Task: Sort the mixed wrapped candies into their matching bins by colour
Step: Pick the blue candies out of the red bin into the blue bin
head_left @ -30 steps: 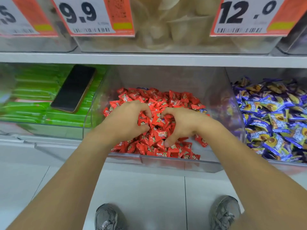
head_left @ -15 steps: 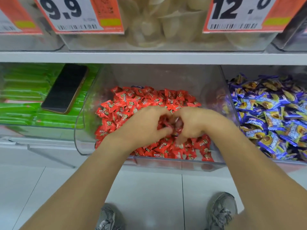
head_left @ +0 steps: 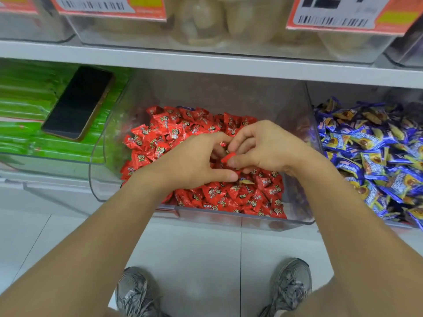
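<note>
Red wrapped candies (head_left: 201,131) heaped in the middle clear bin (head_left: 229,219), too many to count and lying every way. Two hands work over the heap: right hand (head_left: 263,147) pinches one red candy (head_left: 227,157) between thumb and curled fingers; left hand (head_left: 192,162) is curled, its hold hidden. One yellow-blue wrapper (head_left: 245,180) lies among the red. Flanking: green packets (head_left: 25,99) bearing one phone (head_left: 79,102), left; blue-yellow candies (head_left: 370,152), right. Two shoes (head_left: 135,291) below.
</note>
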`<action>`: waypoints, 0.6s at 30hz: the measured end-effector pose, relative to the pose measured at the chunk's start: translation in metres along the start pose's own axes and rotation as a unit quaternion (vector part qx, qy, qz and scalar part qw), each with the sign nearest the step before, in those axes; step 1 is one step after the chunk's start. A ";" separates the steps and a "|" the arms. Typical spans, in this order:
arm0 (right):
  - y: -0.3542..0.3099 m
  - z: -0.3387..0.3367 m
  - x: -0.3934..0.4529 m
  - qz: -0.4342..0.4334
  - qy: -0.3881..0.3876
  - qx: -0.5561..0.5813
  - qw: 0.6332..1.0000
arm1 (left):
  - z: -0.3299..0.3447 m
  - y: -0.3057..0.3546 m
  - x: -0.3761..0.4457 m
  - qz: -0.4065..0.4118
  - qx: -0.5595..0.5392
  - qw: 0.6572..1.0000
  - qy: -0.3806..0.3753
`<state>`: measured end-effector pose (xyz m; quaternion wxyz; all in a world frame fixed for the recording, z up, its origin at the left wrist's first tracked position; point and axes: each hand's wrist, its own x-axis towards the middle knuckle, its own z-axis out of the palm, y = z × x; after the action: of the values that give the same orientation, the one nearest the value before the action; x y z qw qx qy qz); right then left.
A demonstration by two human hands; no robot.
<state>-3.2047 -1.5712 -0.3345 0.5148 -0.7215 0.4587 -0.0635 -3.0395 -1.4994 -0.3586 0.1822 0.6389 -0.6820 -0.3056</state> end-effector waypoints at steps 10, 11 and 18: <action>0.009 0.005 -0.008 0.067 -0.053 -0.431 0.898 | 0.008 0.008 -0.002 -0.016 0.141 0.982 -0.127; 0.013 0.012 -0.009 0.050 -0.066 -0.418 0.905 | 0.004 0.008 -0.002 -0.014 0.139 0.982 -0.128; 0.030 0.023 -0.019 -0.013 -0.012 -0.385 0.923 | -0.010 -0.004 -0.015 -0.019 0.149 0.984 -0.098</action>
<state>-3.2204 -1.5436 -0.3617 0.2014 -0.8705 0.4326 0.1200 -3.0278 -1.4863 -0.3516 0.0113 0.6389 -0.7220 -0.2655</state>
